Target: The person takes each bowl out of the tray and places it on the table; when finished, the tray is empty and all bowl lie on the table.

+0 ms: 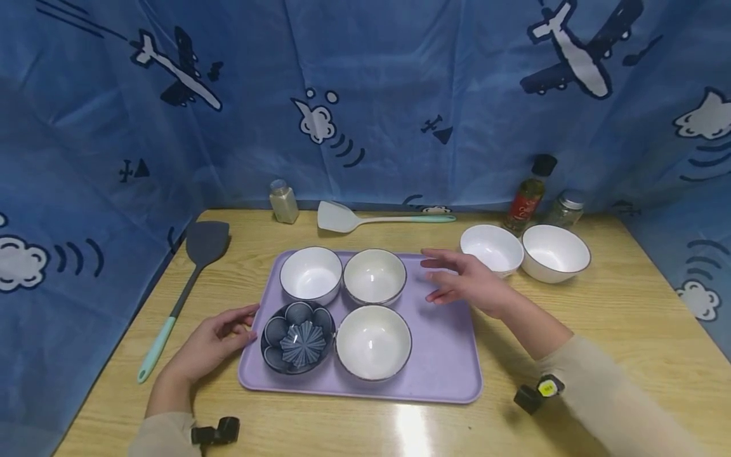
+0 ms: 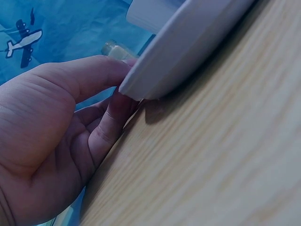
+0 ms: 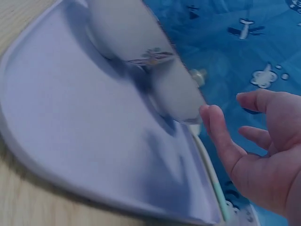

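Note:
A lilac tray (image 1: 440,374) lies on the table and carries a white bowl (image 1: 311,276), two cream bowls (image 1: 374,276) and a dark blue fluted bowl (image 1: 298,337). At its left edge my left hand (image 1: 214,339) pinches the rim; the left wrist view shows the thumb on the rim and fingers beneath the tray (image 2: 160,70). My right hand (image 1: 471,282) hovers over the tray's right back part, holding nothing. Its fingers are spread and loosely bent, near the cream bowls and the white bowl (image 1: 492,246) standing off the tray.
Another white bowl (image 1: 555,254) is at the back right, before a sauce bottle (image 1: 524,202) and a glass jar (image 1: 566,209). A shaker (image 1: 283,202) and a white spatula (image 1: 342,219) lie along the back. On the left is a dark spatula (image 1: 207,244). A blue curtain (image 1: 377,95) surrounds the table.

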`<action>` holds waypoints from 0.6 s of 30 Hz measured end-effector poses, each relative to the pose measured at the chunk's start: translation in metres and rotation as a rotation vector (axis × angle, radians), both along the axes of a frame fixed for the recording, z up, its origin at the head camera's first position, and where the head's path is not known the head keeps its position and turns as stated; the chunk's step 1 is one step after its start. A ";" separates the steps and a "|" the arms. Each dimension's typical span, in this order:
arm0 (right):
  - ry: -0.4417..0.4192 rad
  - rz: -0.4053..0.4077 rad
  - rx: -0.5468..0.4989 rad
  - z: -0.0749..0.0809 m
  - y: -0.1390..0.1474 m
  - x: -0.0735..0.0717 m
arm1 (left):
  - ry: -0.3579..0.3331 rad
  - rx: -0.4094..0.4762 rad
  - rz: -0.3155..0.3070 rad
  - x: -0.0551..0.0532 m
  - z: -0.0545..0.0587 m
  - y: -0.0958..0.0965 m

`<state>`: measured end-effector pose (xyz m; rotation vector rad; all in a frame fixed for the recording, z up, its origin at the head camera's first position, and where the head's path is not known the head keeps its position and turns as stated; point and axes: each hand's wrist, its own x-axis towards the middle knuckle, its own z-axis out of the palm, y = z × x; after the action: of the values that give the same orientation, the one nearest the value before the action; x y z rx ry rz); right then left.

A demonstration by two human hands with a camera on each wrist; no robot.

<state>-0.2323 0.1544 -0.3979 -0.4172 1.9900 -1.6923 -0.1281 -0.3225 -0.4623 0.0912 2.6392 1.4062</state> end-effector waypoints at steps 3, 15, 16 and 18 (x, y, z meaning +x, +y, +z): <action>-0.043 0.014 -0.015 -0.007 -0.014 -0.003 | 0.005 0.000 -0.003 0.001 0.000 0.000; -0.127 0.035 -0.061 -0.027 -0.050 -0.012 | 0.015 0.011 0.004 0.004 0.003 -0.001; -0.136 0.032 -0.072 -0.028 -0.051 -0.013 | 0.017 0.013 0.002 0.004 0.003 -0.001; -0.164 0.021 -0.098 -0.028 -0.052 -0.013 | 0.017 0.018 -0.002 0.005 0.004 -0.001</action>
<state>-0.2453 0.1022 -0.4257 -0.3207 1.7859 -1.7563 -0.1235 -0.3234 -0.4586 0.1078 2.6395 1.4350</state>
